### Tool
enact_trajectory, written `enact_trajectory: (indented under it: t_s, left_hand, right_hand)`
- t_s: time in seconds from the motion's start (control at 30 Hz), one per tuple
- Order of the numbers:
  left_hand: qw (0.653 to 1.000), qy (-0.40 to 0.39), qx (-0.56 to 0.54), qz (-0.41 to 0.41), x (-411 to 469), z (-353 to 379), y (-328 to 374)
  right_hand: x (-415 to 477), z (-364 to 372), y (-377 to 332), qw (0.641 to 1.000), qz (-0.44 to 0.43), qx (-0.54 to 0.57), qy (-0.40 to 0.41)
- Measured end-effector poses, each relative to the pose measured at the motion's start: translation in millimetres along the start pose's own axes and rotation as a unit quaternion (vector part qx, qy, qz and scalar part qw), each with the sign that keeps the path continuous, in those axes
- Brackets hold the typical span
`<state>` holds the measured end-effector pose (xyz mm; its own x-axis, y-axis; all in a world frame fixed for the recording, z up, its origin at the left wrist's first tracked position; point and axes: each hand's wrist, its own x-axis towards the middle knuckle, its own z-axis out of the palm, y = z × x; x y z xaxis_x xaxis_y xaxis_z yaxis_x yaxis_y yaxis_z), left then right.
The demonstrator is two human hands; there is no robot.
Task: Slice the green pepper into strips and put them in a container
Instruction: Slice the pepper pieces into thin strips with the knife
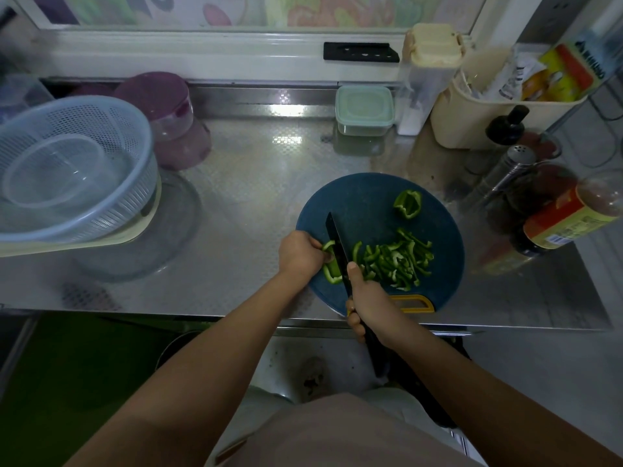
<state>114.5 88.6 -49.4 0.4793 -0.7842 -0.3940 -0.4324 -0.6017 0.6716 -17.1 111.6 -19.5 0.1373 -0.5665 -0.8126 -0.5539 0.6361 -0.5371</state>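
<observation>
- Two pepper pieces remain uncut: one (332,268) near-left on the board (364,200), one (408,203) far-right; strips (394,261) lie between.
- Left hand (300,254) fingers curl, pinning the near piece.
- Right hand (369,305) wraps the knife (337,244).
- Pepper looks light, slick-skinned, likely to slide; pin it flat.

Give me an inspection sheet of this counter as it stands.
Surface: steel counter, shiny, round blue board at its front edge.
Job's things: pepper piece under the knife; strips piled on the board; uncut chunk behind them.
Clutter: colander holding a clear bowl, purple tub, lidded box, bottles.
Grippers: left hand pins the pepper piece; right hand has its grip on the knife.
Cables: nothing seen.
Surroundings: window sill behind.
</observation>
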Motion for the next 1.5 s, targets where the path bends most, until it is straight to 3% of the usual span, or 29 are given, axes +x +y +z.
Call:
enact_trajectory:
  t_s: [0.33, 0.9, 1.2, 1.4, 1.5]
  left_hand:
    - [1.0, 0.003, -0.012, -0.019, -1, -1, 1]
    - [0.996, -0.026, -0.047, -0.067, 6, -1, 0]
    - [0.989, -0.051, -0.124, -0.06, 7, -5, -12]
    - [0.981, 0.015, -0.173, -0.089, 5, 1, -14]
    - [0.981, 0.062, -0.175, -0.055, 2, 7, -17]
  right_hand:
    - [20, 9, 24, 0.994, -0.09, -0.038, 0.048]
    - [27, 29, 39, 0.988, -0.121, -0.034, 0.094]
    - [38, 20, 3, 0.974, -0.119, -0.134, 0.137]
    - [27, 12, 24, 0.974, -0.106, -0.158, 0.127]
    - [24, 9, 26, 0.975, -0.104, -0.15, 0.127]
